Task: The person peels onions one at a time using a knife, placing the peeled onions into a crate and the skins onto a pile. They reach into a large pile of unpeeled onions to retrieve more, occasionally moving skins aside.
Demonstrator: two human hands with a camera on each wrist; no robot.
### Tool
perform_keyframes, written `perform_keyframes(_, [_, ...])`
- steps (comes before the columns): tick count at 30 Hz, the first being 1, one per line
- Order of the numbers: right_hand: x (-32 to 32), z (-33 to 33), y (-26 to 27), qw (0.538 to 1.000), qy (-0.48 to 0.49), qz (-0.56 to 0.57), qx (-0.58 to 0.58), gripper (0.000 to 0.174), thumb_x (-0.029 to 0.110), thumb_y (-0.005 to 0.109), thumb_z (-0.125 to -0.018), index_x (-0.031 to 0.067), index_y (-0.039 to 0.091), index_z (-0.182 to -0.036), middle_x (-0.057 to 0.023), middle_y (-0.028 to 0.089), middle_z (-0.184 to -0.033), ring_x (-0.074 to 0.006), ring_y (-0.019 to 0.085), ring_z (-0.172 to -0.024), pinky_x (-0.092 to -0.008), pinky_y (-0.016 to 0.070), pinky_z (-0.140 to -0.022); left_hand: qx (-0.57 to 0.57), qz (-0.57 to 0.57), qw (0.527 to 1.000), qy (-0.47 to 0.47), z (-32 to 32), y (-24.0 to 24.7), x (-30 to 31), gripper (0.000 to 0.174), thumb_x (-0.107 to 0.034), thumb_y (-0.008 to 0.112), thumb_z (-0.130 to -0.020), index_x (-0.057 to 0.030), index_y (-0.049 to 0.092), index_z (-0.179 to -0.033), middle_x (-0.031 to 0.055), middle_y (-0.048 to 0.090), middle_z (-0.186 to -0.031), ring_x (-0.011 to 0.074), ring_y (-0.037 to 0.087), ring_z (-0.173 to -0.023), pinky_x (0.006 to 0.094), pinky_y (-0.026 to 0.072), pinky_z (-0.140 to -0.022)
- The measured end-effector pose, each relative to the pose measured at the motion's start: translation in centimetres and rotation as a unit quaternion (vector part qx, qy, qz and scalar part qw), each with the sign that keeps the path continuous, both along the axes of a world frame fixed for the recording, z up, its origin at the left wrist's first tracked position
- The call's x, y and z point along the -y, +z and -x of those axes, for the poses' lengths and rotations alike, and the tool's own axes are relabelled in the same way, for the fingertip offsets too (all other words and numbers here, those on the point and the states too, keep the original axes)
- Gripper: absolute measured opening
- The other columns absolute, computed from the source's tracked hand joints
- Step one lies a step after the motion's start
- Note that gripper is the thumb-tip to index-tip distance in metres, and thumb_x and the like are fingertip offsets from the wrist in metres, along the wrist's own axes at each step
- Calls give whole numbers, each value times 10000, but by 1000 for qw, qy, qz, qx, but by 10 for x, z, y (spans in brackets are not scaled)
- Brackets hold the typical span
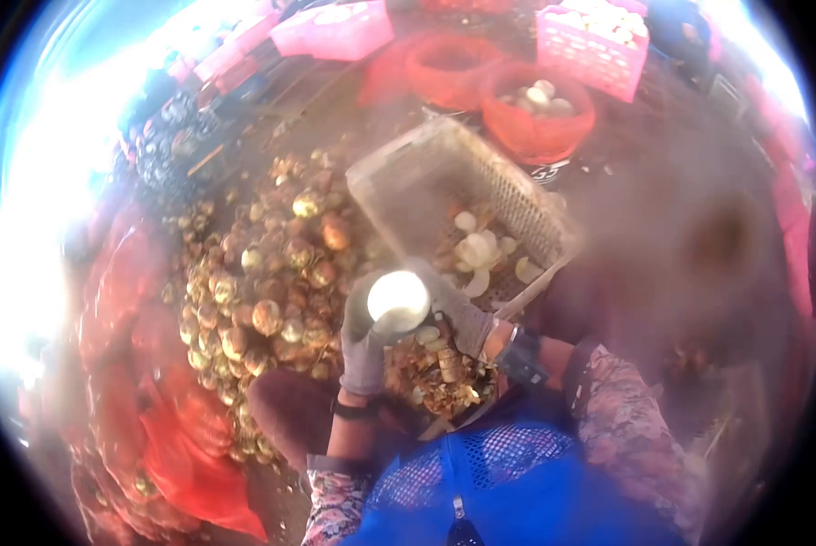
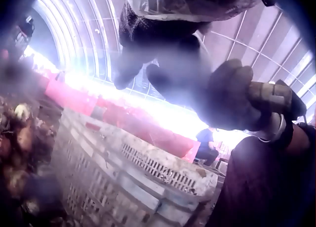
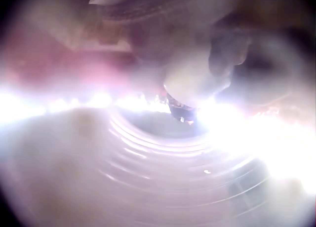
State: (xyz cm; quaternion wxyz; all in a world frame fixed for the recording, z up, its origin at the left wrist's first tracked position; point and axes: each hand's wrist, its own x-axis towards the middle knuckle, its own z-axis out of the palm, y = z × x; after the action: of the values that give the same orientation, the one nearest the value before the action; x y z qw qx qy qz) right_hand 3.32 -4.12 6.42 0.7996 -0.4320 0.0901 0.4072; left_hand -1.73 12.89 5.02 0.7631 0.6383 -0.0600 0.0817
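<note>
A peeled white onion (image 1: 398, 301), glaring in the light, rests in the curled fingers of the gloved left hand (image 1: 364, 350). Against its right side is the gloved right hand (image 1: 463, 320), gripping a tool by its tan handle (image 1: 449, 365); the blade cannot be made out. In the left wrist view, the right hand (image 2: 231, 93) is curled round the same handle (image 2: 269, 96), with the left hand (image 2: 163, 37) at the top. The right wrist view is hazy, showing the pale onion (image 3: 190, 80) beside dark gloved fingers (image 3: 228, 51).
Unpeeled onions (image 1: 267, 317) lie heaped at the left beside red netting (image 1: 190, 455). A tilted crate (image 1: 517, 196) with peeled onions stands ahead. Onion skins (image 1: 426, 387) lie below the hands. Farther off are red baskets (image 1: 535, 136) and a pink crate (image 1: 590, 59).
</note>
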Motion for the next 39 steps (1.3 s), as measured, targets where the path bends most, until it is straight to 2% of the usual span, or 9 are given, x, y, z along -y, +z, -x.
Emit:
perform_keyframes(1, [6,-3,2,984,51,-160,-51,491,554,494,-986,101,582,-1156,-21,580,-658,-120,495,-401,-224,375,-305,3,50,999,-6,4,9,4,686,-295,706,-881,-17,421,-1440,155,497,-1419,268,517,-1278,402,430,-1079])
perform_keyframes(8, [39,-49,25,985,-153,-20,75,461,484,532,-977,52,596,-1124,-4,579,-668,-111,528,-464,-248,432,-360,-47,89,991,87,3,-14,-19,641,-220,709,-893,-26,432,-1438,142,525,-1387,239,499,-1301,371,419,-1089])
perform_keyframes(18, [-33,-36,44,964,-174,200,0,391,403,549,-970,42,611,-1109,18,561,-656,-99,524,-498,-274,456,-395,-102,105,973,181,-37,-81,-50,388,-142,693,-901,-28,585,-1255,35,658,-1058,98,603,-814,255,498,-630])
perform_keyframes(22, [-62,-22,45,962,-131,232,-53,344,352,556,-965,41,623,-1097,31,552,-652,-93,505,-501,-282,449,-405,-172,55,934,308,-50,-115,-93,462,-221,782,-833,1,608,-1200,62,660,-1118,166,608,-1018,305,485,-898])
perform_keyframes(25, [-7,-22,-2,987,60,-99,-114,287,294,564,-954,48,646,-1075,47,533,-649,-93,443,-463,-273,386,-386,-170,-177,844,478,-57,-118,-151,620,-217,799,-783,15,532,-1292,124,641,-1139,262,625,-1000,352,514,-874])
perform_keyframes(28, [-2,-40,-12,966,81,-124,-212,258,298,556,-949,66,647,-1012,64,431,-580,-94,370,-438,-258,301,-363,-239,-342,708,569,-59,-118,-208,775,-246,830,-724,25,482,-1362,200,596,-1248,359,601,-1111,400,491,-967])
perform_keyframes(30, [-27,-37,21,988,-48,35,-141,230,325,559,-935,105,622,-909,74,323,-524,-86,350,-432,-257,270,-338,-254,-300,701,594,-70,-148,-254,827,-269,845,-693,11,476,-1379,233,558,-1309,374,569,-1181,408,460,-1018])
perform_keyframes(35, [-24,-47,-4,987,-27,-10,-156,217,291,569,-927,98,619,-840,26,460,-556,-80,368,-428,-241,301,-359,-356,-345,732,468,-77,-167,-280,962,-241,912,-578,-147,468,-1425,226,509,-1313,366,559,-1188,391,465,-1030])
perform_keyframes(39, [-10,-53,-32,986,48,-6,-157,281,275,548,-939,59,624,-1101,-9,549,-661,-70,387,-444,-238,337,-386,-284,-224,799,479,-77,-201,-304,873,-58,902,-586,-112,490,-1353,149,590,-1201,277,613,-1080,352,536,-928])
